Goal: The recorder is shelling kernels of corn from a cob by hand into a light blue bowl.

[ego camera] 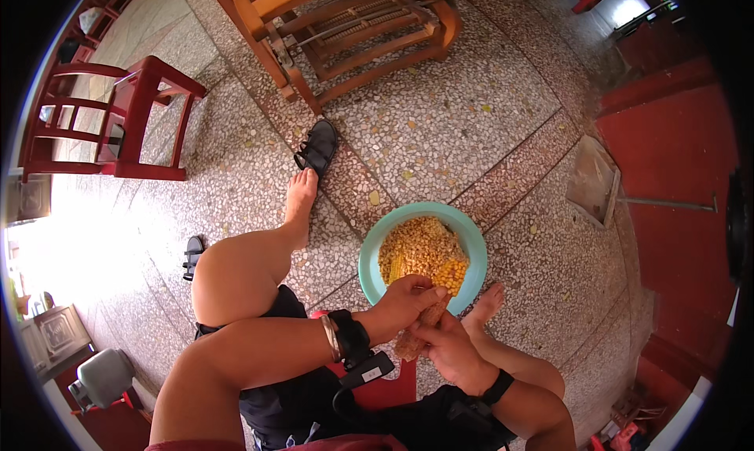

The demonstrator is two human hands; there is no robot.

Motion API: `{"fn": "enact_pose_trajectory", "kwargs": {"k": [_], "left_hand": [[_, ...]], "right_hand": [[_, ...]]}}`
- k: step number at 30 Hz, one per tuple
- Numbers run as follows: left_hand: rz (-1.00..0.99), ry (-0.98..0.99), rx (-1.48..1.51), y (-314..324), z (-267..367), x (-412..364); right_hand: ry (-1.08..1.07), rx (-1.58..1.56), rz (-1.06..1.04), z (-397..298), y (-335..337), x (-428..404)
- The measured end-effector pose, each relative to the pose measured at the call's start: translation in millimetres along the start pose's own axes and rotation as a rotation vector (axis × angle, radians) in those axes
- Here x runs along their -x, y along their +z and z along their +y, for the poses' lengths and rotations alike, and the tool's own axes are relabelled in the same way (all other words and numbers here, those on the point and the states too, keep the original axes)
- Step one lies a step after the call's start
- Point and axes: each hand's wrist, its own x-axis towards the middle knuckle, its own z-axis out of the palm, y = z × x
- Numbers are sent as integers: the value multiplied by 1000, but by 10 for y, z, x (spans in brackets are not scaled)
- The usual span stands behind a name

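Observation:
My left hand (pixel 400 307) and my right hand (pixel 456 348) both grip a corn cob (pixel 433 312) above the near rim of a turquoise plastic basin (pixel 474 274). The cob's lower part is bare and reddish brown; yellow kernels (pixel 452 276) cover its far end. My left thumb presses near where the kernels begin, while my right fingers wrap the bare part below. Whether this is one cob or two held together is partly hidden by my fingers. Loose corn kernels (pixel 418 242) fill much of the basin, and a yellow ear of corn (pixel 397 268) lies among them.
The basin stands on a terrazzo floor (pixel 500 115) between my bare feet. One black sandal (pixel 321 146) touches my left toes; another sandal (pixel 192 256) lies farther left. A red wooden chair (pixel 132 121), a wooden chair frame (pixel 365 39) and a dustpan (pixel 592 180) stand around.

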Motion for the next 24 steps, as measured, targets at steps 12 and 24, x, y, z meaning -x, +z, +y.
{"fn": "enact_pose_trajectory", "kwargs": {"k": [12,24], "left_hand": [[44,-16,28,-27,-37,-77],[94,-93,-21,-89,-62,-87]], "right_hand": [[2,-9,51,-63,16,9],[-9,0,25,-40,2,11]]}}
